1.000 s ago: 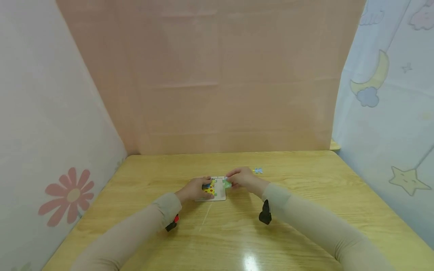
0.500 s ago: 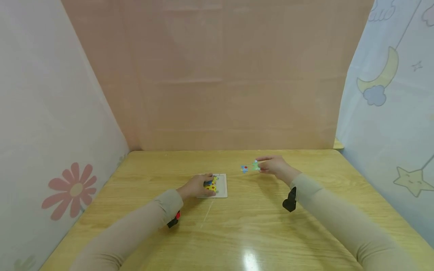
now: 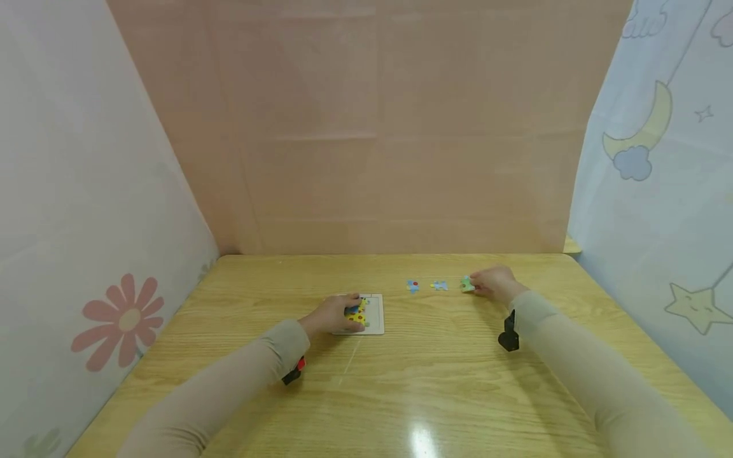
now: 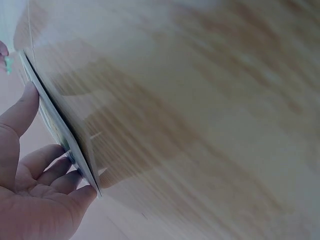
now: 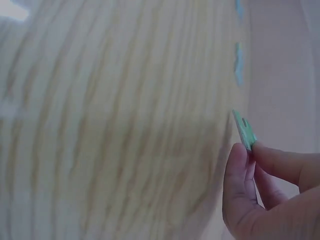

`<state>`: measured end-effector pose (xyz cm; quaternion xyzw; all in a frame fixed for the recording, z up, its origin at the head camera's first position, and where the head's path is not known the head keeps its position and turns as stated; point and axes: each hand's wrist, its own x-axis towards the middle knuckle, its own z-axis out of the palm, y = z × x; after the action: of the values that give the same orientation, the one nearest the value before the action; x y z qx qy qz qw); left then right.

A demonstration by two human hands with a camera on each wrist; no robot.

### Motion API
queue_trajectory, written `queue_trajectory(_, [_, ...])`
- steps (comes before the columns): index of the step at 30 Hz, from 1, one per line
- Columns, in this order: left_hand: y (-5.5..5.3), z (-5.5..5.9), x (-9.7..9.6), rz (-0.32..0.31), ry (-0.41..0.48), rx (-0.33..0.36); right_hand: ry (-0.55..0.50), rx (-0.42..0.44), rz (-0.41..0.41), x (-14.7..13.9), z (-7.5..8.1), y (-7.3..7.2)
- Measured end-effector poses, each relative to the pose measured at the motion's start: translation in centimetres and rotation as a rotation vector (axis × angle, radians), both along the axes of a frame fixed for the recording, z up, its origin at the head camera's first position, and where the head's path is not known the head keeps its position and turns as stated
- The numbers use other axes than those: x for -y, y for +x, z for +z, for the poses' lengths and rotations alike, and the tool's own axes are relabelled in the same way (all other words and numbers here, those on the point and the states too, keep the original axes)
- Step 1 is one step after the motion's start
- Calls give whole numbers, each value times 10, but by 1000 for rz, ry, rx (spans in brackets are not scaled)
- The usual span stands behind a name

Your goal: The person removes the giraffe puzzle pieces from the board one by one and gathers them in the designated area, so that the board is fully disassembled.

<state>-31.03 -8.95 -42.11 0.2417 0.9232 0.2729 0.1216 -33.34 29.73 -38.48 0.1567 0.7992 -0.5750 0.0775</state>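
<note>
My left hand lies over the left part of a small white puzzle board and holds it. Yellow, red-spotted pieces show between thumb and fingers. In the left wrist view, the thumb and bent fingertips meet the board's edge. Farther right, my right hand pinches a green puzzle piece between thumb and finger. That piece is tilted in the right wrist view. To its left lie two blue puzzle pieces, one with a red dot and one with a yellow tab.
The wooden table runs back to a plain brownish-pink sheet. Pale printed sheets stand on the left and right. A black wrist device hangs below the right sleeve.
My right hand has carried the green piece from the board's right edge, past the two blue pieces, to their right. The left hand stays on the board. The head view has shifted slightly.
</note>
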Motion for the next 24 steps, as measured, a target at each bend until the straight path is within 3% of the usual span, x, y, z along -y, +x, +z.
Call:
queue_trajectory(6, [-1,-2,0,-5,14,2,91,-5,-95,-8,-14,-13])
queue_trajectory(12, [-2,-3,1,3,17,8,184,0,-130,-8,-19,-24])
queue_trajectory(19, [-2,-2,0,-2,8,4,274,-8,-117,-6,-19,-26])
queue_trajectory(24, [-4,-4,-1,-1,8,0,280,-1,-141,-6,-18,-24])
